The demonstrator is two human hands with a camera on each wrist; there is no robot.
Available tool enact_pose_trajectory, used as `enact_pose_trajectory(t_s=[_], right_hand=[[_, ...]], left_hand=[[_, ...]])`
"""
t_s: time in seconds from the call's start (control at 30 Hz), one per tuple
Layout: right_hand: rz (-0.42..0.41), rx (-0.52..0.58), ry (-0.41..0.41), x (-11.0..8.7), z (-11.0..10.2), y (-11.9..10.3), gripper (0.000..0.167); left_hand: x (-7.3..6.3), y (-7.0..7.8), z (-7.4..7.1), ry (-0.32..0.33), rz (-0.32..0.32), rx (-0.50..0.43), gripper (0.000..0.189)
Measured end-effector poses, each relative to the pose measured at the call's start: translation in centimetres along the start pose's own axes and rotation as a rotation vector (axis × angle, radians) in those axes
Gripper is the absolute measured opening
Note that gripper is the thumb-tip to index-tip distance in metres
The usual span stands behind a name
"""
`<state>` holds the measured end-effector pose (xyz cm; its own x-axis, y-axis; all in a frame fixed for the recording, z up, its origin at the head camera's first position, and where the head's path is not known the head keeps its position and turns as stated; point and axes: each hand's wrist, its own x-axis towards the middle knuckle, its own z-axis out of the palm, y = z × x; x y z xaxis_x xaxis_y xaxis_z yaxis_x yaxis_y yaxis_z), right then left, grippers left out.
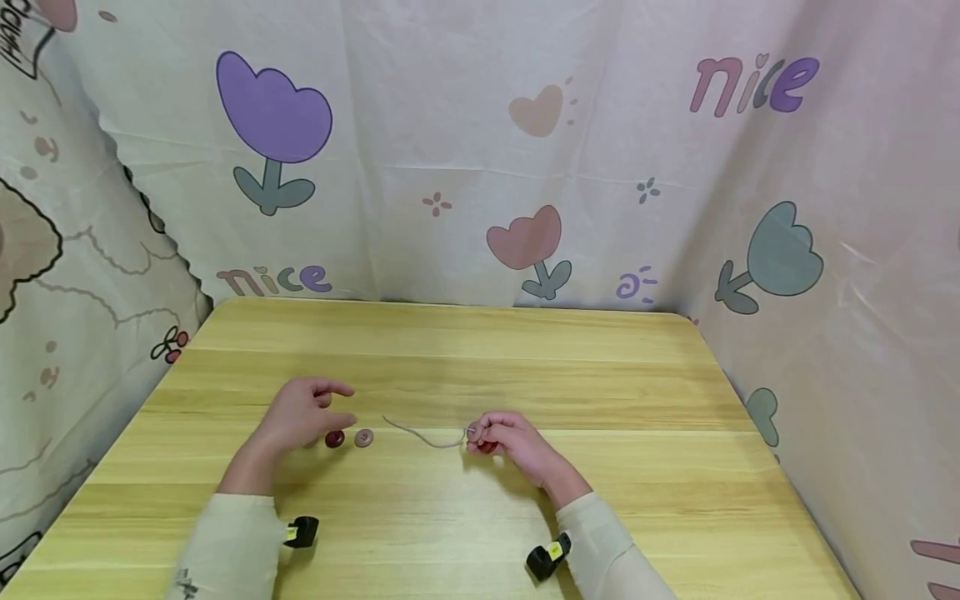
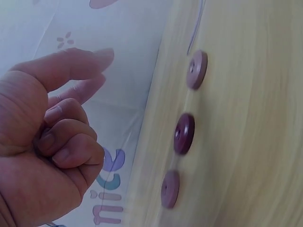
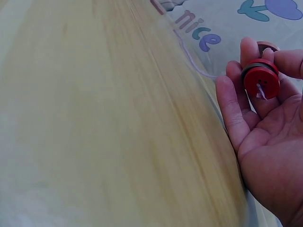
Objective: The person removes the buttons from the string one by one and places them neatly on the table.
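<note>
My left hand [image 1: 296,414] hovers over the table's left part, holding nothing; thumb and index finger stretch out apart, while the other fingers curl in the left wrist view. By it lie a dark red button [image 1: 334,438] and a dusty pink button [image 1: 363,437]. A second dusty pink button [image 2: 170,189] shows in the left wrist view, mostly hidden in the head view. My right hand [image 1: 517,442] pinches a stack of buttons threaded on a string [image 1: 423,439]. A bright red button [image 3: 262,82] faces outward there, with a dark one and a pinkish one behind.
The wooden table [image 1: 450,358] ends at the back against a patterned curtain [image 1: 420,108], which also hangs at both sides. A small black device [image 1: 302,532] sits at the left cuff, another black device [image 1: 547,557] at the right cuff.
</note>
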<state>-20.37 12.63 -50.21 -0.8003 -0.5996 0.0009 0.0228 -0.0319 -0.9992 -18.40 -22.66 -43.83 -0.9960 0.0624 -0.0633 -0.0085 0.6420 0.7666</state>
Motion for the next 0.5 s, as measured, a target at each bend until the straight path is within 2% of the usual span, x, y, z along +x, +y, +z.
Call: enact_pose_trajectory(t_s=[0.2,0.33,0.43,0.5], right_hand=[[-0.004,-0.005,-0.005,0.0,0.0,0.1,0.025],[-0.005,-0.004,-0.005,0.0,0.0,0.1,0.024],[-0.007,-0.003,-0.007,0.1,0.0,0.1,0.024],[-0.009,-0.002,-0.008,0.1,0.0,0.1,0.024]], left_hand=[[0.7,0.8,1.4,-0.057,-0.002,-0.13,0.042],[1.1,1.3,2.3,-0.059,0.023,-0.098,0.04],[1.4,1.7,2.9,-0.077,0.03,-0.113,0.04],[1.6,1.9,3.3,-0.117,0.005,-0.195,0.041]])
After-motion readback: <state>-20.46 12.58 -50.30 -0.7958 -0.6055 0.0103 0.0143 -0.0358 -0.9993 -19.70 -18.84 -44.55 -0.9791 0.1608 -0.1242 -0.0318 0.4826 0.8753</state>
